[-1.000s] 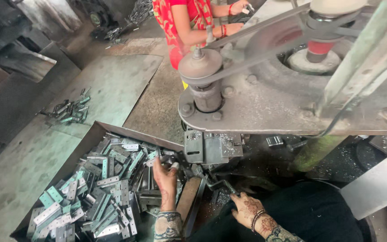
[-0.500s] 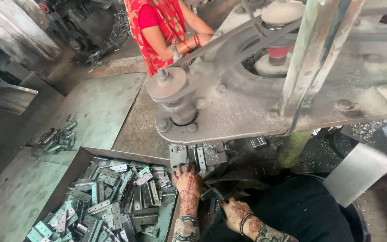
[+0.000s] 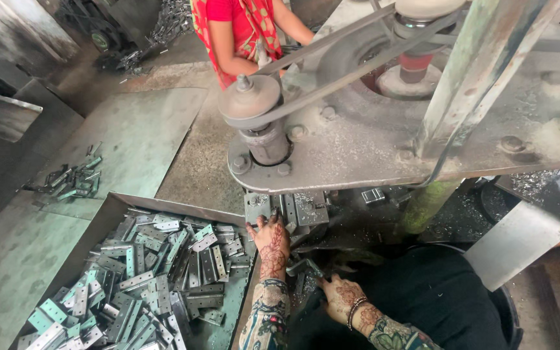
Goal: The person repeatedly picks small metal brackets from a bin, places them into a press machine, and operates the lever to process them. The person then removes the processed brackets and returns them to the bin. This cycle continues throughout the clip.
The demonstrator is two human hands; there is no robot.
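Left hand (image 3: 271,241) steadies an upright plate (image 3: 256,209) (long axis vertical).

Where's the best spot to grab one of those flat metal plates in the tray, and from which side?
Probably take a plate lying on top of the heap in the tray, pinching its two long edges from above. The plates are thin, flat strips stacked loosely, so only the long edges of top pieces look free. The left hand is nearest, at the tray's right edge.

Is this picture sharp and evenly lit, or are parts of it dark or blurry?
Head view: soft daylight, no harsh glare; the tray of metal plates is sharp and bright; the left hand and right hand sit in dim shade under the machine; the frame edges look stretched by the wide lens.
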